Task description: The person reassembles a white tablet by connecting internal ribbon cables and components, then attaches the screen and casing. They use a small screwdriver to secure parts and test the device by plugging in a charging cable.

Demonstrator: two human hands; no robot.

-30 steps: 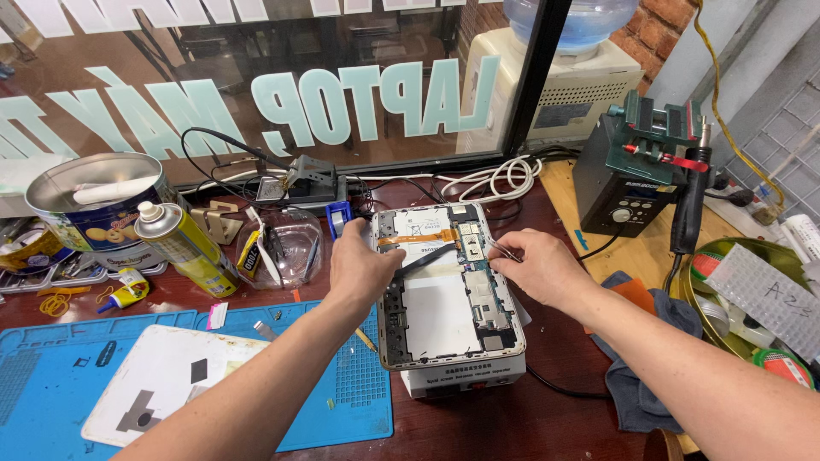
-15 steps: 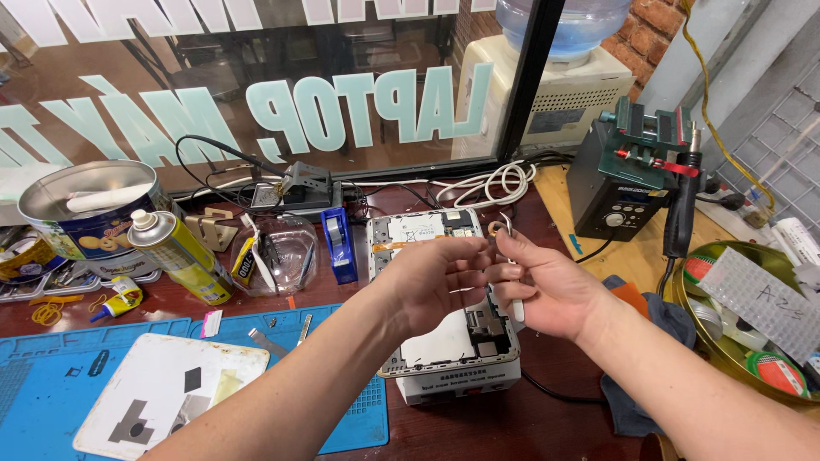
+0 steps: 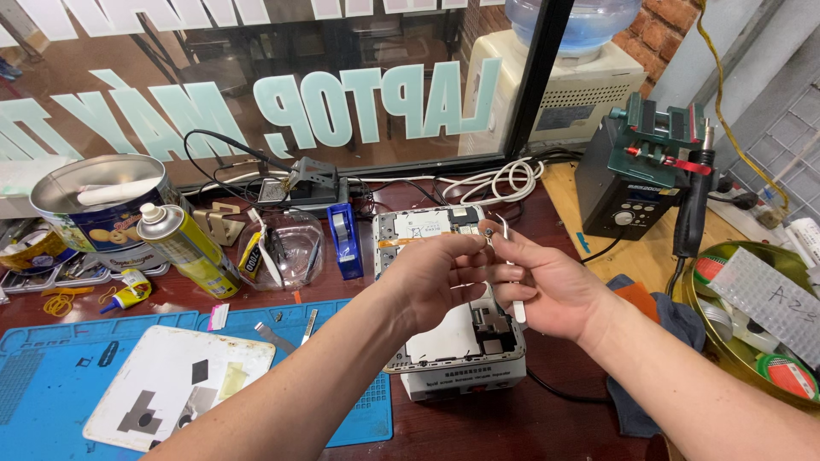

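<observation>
Two hands above one opened device (image 3: pixel 448 341), right hand (image 3: pixel 547 286) gripping one tweezers (image 3: pixel 511 273), left hand (image 3: pixel 436 277) pinching one small part (image 3: pixel 487 232)

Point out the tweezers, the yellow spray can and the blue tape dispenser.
tweezers (image 3: pixel 515 290), head view, white shaft by right hand.
yellow spray can (image 3: pixel 188 249), head view, can body.
blue tape dispenser (image 3: pixel 345 242), head view, front face.

The hands (image 3: pixel 504 277) hide the middle of the opened device (image 3: pixel 453 329). The part pinched at the tweezers (image 3: pixel 512 273) is too small to tell.
</observation>
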